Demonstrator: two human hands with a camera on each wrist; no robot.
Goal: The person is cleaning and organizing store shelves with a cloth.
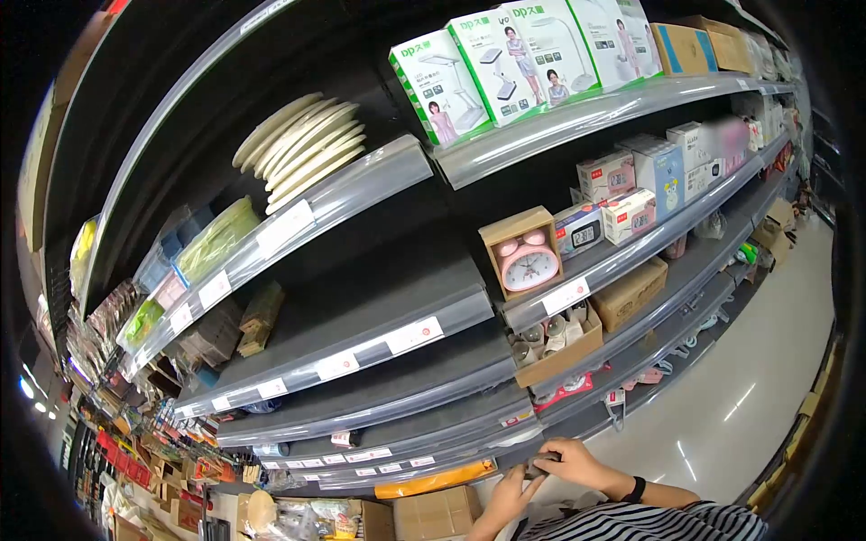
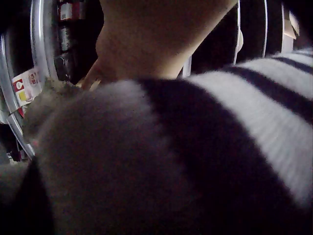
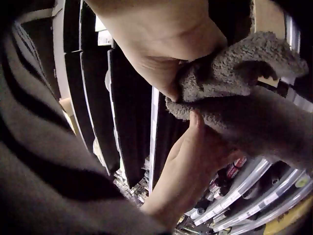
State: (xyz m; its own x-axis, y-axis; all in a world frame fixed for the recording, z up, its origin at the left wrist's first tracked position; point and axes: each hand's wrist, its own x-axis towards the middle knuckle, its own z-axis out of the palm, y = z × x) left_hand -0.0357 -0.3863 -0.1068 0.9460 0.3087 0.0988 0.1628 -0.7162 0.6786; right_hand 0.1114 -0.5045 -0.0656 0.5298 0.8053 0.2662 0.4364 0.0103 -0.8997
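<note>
Both hands meet at a grey fluffy cloth (image 3: 220,81), low in front of the striped shirt. My right hand (image 1: 573,462) grips it from above, with a dark band around the wrist. From below, my left hand (image 1: 511,491) pinches its edge, the thumb (image 3: 195,120) lying against the pile in the right wrist view. Part of the cloth hangs over toward the right there. In the left wrist view the striped shirt (image 2: 220,132) covers most of the picture, with a bare wrist (image 2: 151,39) above it and fuzzy grey cloth (image 2: 56,100) at left.
Tiered shelves stand ahead, carrying a boxed pink alarm clock (image 1: 529,268), smaller clock boxes (image 1: 629,215), desk-lamp boxes (image 1: 442,88) and a row of pale round plates (image 1: 302,149). A cardboard box (image 1: 437,514) sits low beside the hands. Pale floor (image 1: 749,361) runs along the right.
</note>
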